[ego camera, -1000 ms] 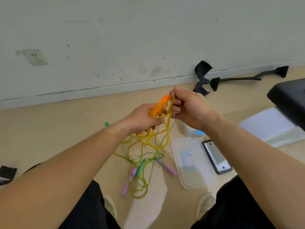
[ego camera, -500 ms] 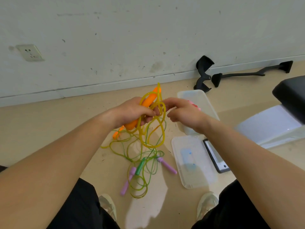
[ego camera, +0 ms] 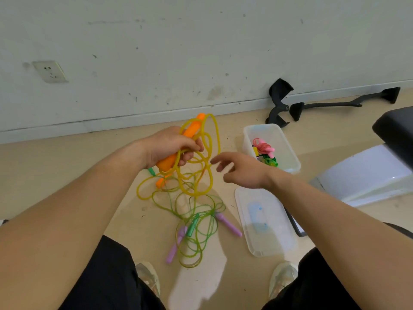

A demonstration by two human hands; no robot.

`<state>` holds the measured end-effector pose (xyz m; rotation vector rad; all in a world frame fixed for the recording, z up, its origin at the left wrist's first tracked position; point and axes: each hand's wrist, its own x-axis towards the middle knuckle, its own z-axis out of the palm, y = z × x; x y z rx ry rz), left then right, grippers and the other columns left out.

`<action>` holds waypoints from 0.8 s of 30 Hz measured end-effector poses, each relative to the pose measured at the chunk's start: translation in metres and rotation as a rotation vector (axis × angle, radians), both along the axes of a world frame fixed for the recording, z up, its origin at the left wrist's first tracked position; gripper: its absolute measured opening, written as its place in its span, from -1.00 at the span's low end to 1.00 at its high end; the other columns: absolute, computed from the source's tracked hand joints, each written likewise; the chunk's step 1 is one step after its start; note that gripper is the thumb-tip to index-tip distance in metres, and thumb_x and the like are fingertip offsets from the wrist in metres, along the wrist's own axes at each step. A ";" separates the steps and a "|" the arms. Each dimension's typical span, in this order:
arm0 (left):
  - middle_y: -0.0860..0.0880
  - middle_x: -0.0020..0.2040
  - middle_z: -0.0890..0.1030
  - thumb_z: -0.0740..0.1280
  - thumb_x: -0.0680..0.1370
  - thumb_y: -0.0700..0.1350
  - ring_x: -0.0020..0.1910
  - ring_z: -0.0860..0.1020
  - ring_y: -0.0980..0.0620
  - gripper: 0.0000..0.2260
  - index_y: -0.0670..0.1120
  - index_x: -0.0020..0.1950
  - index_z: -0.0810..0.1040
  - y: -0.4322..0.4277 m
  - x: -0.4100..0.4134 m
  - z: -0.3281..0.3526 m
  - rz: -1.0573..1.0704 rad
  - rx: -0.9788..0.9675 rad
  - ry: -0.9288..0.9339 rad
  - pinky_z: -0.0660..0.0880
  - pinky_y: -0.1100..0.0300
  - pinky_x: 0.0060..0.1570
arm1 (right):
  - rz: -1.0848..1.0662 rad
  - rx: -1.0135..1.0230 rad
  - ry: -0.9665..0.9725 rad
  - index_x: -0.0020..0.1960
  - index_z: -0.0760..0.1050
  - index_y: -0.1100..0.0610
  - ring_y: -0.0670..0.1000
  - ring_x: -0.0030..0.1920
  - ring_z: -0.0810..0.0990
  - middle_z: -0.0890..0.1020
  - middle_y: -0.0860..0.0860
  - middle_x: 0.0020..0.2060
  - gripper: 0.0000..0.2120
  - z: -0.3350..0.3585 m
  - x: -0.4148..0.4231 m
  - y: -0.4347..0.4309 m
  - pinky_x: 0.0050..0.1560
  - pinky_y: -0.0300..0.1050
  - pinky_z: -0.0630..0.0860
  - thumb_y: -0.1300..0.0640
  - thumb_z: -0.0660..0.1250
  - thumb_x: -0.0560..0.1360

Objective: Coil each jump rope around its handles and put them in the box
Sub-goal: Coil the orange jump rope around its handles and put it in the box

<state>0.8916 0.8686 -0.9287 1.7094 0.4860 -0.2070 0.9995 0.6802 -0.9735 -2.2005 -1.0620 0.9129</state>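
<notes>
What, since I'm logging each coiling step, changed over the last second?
The right hand let go of the yellow rope and drew back rightward, fingers now open. The left hand still grips the orange handle with its loops. The green rope, box and lid stayed put.

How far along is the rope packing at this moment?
Done: a pink rope and a green bundle already lie in the box. In hand: the left hand grips one orange handle with yellow rope looped loosely around it; the other orange handle is below, and the right hand is open beside the loops. Left: the green-handled rope and purple-handled rope lie tangled on the floor.
</notes>
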 end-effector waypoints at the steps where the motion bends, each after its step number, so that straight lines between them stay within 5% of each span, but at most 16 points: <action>1: -0.09 -0.45 0.46 0.29 0.58 -0.28 -0.51 0.39 0.03 -0.92 -0.18 -0.09 0.55 -0.001 -0.001 -0.001 -0.037 0.060 0.011 0.38 0.23 -0.45 | -0.001 0.069 0.025 0.34 0.39 -0.09 0.00 0.04 0.60 0.53 -0.09 0.14 -0.51 0.003 -0.004 0.004 0.00 -0.21 0.54 0.26 0.34 0.48; 6: -0.09 -0.35 0.57 0.35 0.55 -0.31 -0.45 0.49 0.07 -0.91 -0.13 -0.08 0.56 -0.007 0.003 0.004 -0.067 0.124 -0.073 0.44 0.25 -0.40 | 0.144 0.058 0.155 0.36 0.28 -0.19 -0.08 0.21 0.49 0.46 -0.14 0.25 -0.33 0.012 -0.012 0.012 0.22 -0.17 0.49 0.07 0.55 0.38; 8: -0.06 -0.36 0.58 0.34 0.55 -0.33 -0.42 0.52 0.09 -0.90 -0.13 -0.06 0.54 -0.007 0.005 0.009 -0.051 0.071 -0.119 0.46 0.28 -0.41 | 0.106 0.069 0.154 0.37 0.30 -0.09 -0.19 0.11 0.50 0.47 -0.22 0.14 -0.34 0.007 -0.012 0.012 0.12 -0.34 0.46 0.06 0.57 0.40; 12: -0.02 -0.36 0.58 0.32 0.53 -0.36 -0.42 0.52 0.08 -0.86 -0.13 -0.10 0.53 -0.003 0.009 0.015 0.127 0.030 -0.237 0.44 0.23 -0.41 | -0.181 0.162 -0.036 0.14 0.32 0.11 0.00 -0.10 0.57 0.52 -0.05 -0.04 -0.41 -0.014 -0.001 0.019 -0.07 -0.07 0.53 -0.09 0.59 0.34; 16: -0.03 -0.38 0.49 0.26 0.55 -0.36 -0.46 0.44 0.11 -0.86 -0.13 -0.09 0.51 0.001 0.006 0.024 0.242 -0.174 -0.324 0.35 0.30 -0.51 | -0.140 -0.128 -0.133 -0.22 0.38 0.13 0.04 -0.35 0.41 0.42 0.03 -0.35 -0.50 -0.024 0.008 0.038 -0.30 -0.06 0.38 -0.26 0.48 0.39; 18: -0.03 -0.37 0.47 0.28 0.53 -0.30 -0.45 0.39 0.10 -0.88 -0.09 -0.11 0.53 0.005 -0.001 0.028 0.226 -0.292 -0.351 0.27 0.30 -0.52 | -0.150 -0.213 -0.052 0.04 0.50 0.16 0.09 -0.17 0.53 0.52 0.07 -0.14 -0.49 -0.030 0.002 0.051 -0.28 -0.03 0.55 -0.28 0.43 0.43; 20: -0.04 -0.38 0.45 0.25 0.55 -0.28 -0.46 0.35 0.10 -0.87 -0.08 -0.10 0.52 0.012 -0.010 0.032 0.228 -0.340 -0.376 0.24 0.32 -0.51 | -0.140 -0.250 -0.012 0.39 0.41 0.09 0.10 -0.02 0.52 0.53 0.05 0.05 -0.47 -0.036 -0.006 0.065 -0.28 -0.03 0.60 -0.16 0.36 0.53; 24: -0.04 -0.38 0.46 0.21 0.58 -0.32 -0.46 0.39 0.11 -0.85 -0.10 -0.07 0.50 0.029 -0.027 0.036 0.339 -0.327 -0.420 0.28 0.33 -0.52 | -0.074 -0.305 -0.015 0.29 0.51 0.06 0.06 -0.20 0.56 0.57 0.08 -0.08 -0.71 -0.052 -0.004 0.085 -0.27 -0.05 0.63 0.10 0.22 0.59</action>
